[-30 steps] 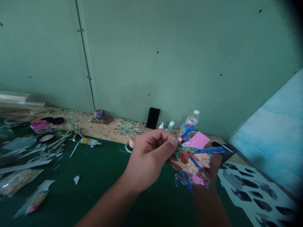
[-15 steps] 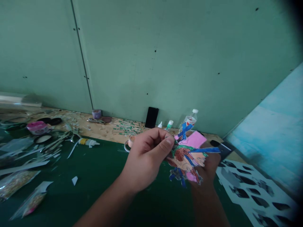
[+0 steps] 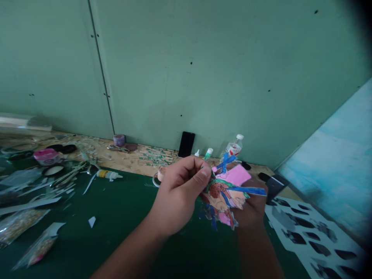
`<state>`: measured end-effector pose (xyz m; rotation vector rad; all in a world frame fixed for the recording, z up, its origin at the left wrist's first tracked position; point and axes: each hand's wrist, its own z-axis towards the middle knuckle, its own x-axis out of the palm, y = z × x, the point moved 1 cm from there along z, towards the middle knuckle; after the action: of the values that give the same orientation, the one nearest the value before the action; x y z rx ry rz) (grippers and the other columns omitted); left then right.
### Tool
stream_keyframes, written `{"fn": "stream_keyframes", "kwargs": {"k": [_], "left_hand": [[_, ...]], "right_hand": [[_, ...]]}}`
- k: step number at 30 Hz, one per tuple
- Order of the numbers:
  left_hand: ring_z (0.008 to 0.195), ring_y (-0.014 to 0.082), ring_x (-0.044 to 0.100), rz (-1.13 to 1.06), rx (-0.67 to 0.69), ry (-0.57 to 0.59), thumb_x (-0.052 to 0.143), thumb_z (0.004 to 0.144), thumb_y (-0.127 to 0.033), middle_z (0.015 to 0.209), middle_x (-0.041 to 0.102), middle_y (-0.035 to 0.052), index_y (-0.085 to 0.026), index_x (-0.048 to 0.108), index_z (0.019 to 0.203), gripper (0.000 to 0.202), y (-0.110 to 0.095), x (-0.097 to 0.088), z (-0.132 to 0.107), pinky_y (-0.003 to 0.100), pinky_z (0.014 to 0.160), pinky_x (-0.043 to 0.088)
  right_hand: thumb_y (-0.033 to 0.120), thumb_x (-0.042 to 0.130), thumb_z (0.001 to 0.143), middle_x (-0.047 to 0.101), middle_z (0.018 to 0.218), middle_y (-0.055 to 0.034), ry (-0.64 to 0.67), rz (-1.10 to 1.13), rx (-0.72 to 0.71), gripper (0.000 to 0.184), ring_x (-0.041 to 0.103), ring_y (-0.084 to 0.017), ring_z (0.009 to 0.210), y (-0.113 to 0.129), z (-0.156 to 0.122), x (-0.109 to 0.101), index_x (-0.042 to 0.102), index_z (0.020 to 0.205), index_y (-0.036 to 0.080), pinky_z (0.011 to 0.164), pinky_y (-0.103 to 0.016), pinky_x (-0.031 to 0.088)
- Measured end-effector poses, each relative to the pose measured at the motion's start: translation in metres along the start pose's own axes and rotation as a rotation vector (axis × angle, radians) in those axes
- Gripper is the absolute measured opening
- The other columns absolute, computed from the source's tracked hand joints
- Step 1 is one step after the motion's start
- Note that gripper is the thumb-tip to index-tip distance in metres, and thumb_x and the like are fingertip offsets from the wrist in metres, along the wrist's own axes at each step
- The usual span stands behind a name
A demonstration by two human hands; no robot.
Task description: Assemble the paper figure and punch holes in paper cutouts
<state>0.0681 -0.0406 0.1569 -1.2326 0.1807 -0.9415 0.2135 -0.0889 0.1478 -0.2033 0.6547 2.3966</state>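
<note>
Above the green table mat, my left hand (image 3: 184,193) pinches the left edge of several coloured paper cutouts (image 3: 223,190) between thumb and fingers. The cutouts fan out to the right in pink, blue, brown and peach, some with drawn outlines and jagged edges. Behind their right side is my right hand (image 3: 254,207), partly covered by the paper. Its fingers are mostly hidden, so I cannot tell how they grip. Just beyond my left hand a roll of tape (image 3: 157,179) shows in part.
A black phone (image 3: 186,144) leans on the green wall, near a clear bottle (image 3: 235,145). Left lie a yellow-labelled glue bottle (image 3: 107,174), scissors (image 3: 92,166), paper scraps and plastic bags (image 3: 24,224). Sheets with dark printed shapes (image 3: 316,240) lie at right.
The fanned cutouts have tilted and shifted slightly left and down, with my right hand moving a little left behind them. My left hand keeps its pinch almost in place.
</note>
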Motion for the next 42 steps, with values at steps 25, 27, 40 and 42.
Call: {"fn": "stream_keyframes", "kwargs": {"k": [25,27,40,42], "left_hand": [[0.055,0.0077,0.044,0.346,0.089,0.012,0.052,0.094,-0.03,0.062,0.05,-0.0025,-0.016,0.053,0.074,0.024,-0.01,-0.002,-0.002,0.022,0.052,0.036],[0.055,0.008,0.045,0.362,0.093,0.016,0.051,0.094,-0.031,0.061,0.05,-0.0023,-0.017,0.053,0.073,0.025,-0.011,-0.002,-0.002,0.022,0.052,0.036],[0.051,0.0072,0.042,0.243,0.042,0.01,0.053,0.092,-0.03,0.058,0.05,-0.0029,-0.016,0.052,0.071,0.025,-0.01,0.002,-0.002,0.021,0.047,0.033],[0.051,0.0072,0.042,0.248,0.048,0.001,0.054,0.091,-0.03,0.058,0.049,-0.0029,-0.016,0.053,0.07,0.025,-0.01,0.002,-0.003,0.021,0.047,0.033]], "right_hand": [[0.026,0.059,0.087,0.059,0.068,-0.0001,0.048,0.089,-0.085,0.017,0.053,-0.015,0.053,0.007,0.01,-0.003,0.065,0.071,0.023,0.047,-0.028,0.041],[0.026,0.058,0.087,0.06,0.068,-0.0002,0.07,0.074,-0.084,0.017,0.055,-0.015,0.054,0.008,0.011,-0.003,0.066,0.072,0.024,0.049,-0.028,0.043],[0.025,0.061,0.085,0.05,0.059,0.0025,0.034,-0.022,-0.093,0.029,0.045,-0.013,0.047,0.015,0.014,-0.002,0.054,0.058,0.024,0.044,-0.027,0.037],[0.026,0.062,0.085,0.047,0.056,0.0029,0.029,-0.029,-0.085,0.032,0.043,-0.013,0.045,0.015,0.014,-0.001,0.051,0.055,0.024,0.042,-0.027,0.037]]}}
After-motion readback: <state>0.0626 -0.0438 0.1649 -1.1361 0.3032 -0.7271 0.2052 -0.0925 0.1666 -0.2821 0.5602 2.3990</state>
